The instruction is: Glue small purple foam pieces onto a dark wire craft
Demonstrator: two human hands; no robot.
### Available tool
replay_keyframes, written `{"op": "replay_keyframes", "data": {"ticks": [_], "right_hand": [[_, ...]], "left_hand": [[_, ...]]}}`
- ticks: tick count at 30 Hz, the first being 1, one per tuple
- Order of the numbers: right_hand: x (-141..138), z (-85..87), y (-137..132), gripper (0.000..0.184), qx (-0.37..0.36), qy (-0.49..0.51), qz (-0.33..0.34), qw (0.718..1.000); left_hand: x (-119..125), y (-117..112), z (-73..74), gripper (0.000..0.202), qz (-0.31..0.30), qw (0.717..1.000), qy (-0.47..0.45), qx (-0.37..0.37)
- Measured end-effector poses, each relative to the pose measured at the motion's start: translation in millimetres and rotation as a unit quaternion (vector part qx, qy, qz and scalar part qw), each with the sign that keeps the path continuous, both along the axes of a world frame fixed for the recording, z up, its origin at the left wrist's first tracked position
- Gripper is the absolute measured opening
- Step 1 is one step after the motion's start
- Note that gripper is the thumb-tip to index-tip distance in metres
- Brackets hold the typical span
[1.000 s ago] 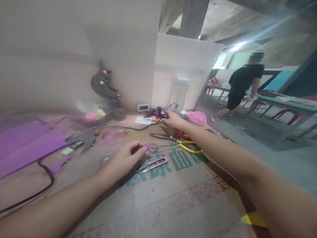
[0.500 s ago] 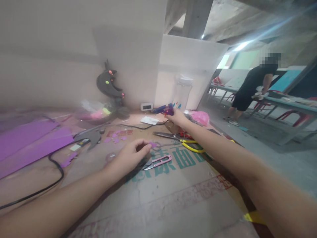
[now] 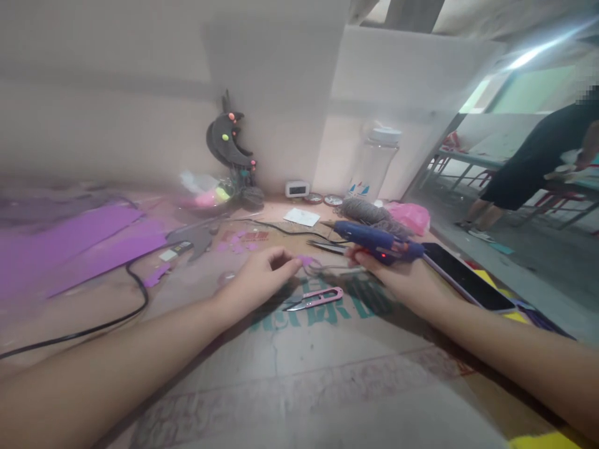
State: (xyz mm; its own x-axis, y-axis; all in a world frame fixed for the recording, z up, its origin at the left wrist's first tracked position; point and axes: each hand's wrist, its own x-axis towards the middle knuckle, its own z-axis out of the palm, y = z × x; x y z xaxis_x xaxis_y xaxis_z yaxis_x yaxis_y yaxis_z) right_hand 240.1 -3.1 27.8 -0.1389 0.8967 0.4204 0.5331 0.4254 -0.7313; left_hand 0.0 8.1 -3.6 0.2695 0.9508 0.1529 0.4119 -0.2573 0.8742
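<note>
My right hand [image 3: 397,274] is wrapped round the handle of a blue hot glue gun [image 3: 369,237], its nozzle pointing left and a small red light showing. Between the thumb and fingertips of my left hand [image 3: 264,274] is a small purple felt piece [image 3: 305,260], with a grey cord [image 3: 327,269] beside it. Pink-handled thread snips [image 3: 321,299] lie on the cardboard just below my left fingertips. Behind the glue gun, the blades of the scissors [image 3: 327,246] show; their handles are hidden by my right hand.
Purple sheets [image 3: 107,249] and a black cable [image 3: 140,312] lie left. At the back stand a grey crescent moon ornament [image 3: 227,140], a small white clock [image 3: 297,188] and a clear bottle [image 3: 374,165]. Grey yarn [image 3: 362,212] and a phone [image 3: 468,277] lie right. A person [image 3: 538,156] stands beyond.
My right hand has brought the glue gun from the back of the table nearer to my left hand. The view has turned left, and my left hand keeps its pinch on the purple piece.
</note>
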Motion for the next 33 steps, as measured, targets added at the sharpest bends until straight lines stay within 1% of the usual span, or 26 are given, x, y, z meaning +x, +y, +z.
{"op": "replay_keyframes", "data": {"ticks": [2, 3, 6, 9, 13, 16, 20, 26, 33], "right_hand": [[0, -1.9, -10, 0.010, 0.006, -0.038, -0.008, 0.999], [0, -3.9, -12, 0.009, 0.015, -0.047, 0.004, 0.999], [2, -12.4, -9, 0.012, 0.040, -0.048, 0.073, 0.995], [5, -18.7, -4, 0.016, 0.031, -0.051, 0.108, 0.992], [6, -19.5, -2, 0.015, 0.028, -0.057, 0.112, 0.992], [6, -19.8, -2, 0.020, 0.019, -0.079, 0.112, 0.990], [5, -21.0, -1, 0.022, 0.018, -0.100, 0.093, 0.990], [2, -21.3, 0, 0.024, 0.022, -0.110, 0.091, 0.990], [5, -26.4, 2, 0.026, -0.007, -0.120, 0.084, 0.989]], "left_hand": [[0, 1, -0.3, 0.026, -0.002, 1.000, -0.006, -0.006], [0, 1, -0.8, 0.025, -0.002, 1.000, -0.011, -0.008], [-1, 2, -2.3, 0.023, 0.001, 1.000, -0.024, -0.003], [-2, 2, -2.4, 0.024, 0.007, 0.999, -0.036, 0.000], [-2, 1, -1.0, 0.025, 0.018, 0.998, -0.059, -0.008], [-1, 2, -0.6, 0.024, 0.021, 0.997, -0.071, -0.008], [-1, 2, -1.5, 0.024, 0.024, 0.998, -0.066, 0.001], [-2, 2, -3.4, 0.026, 0.016, 0.999, -0.051, 0.011], [-2, 3, -4.3, 0.028, 0.011, 0.998, -0.058, 0.005]]}}
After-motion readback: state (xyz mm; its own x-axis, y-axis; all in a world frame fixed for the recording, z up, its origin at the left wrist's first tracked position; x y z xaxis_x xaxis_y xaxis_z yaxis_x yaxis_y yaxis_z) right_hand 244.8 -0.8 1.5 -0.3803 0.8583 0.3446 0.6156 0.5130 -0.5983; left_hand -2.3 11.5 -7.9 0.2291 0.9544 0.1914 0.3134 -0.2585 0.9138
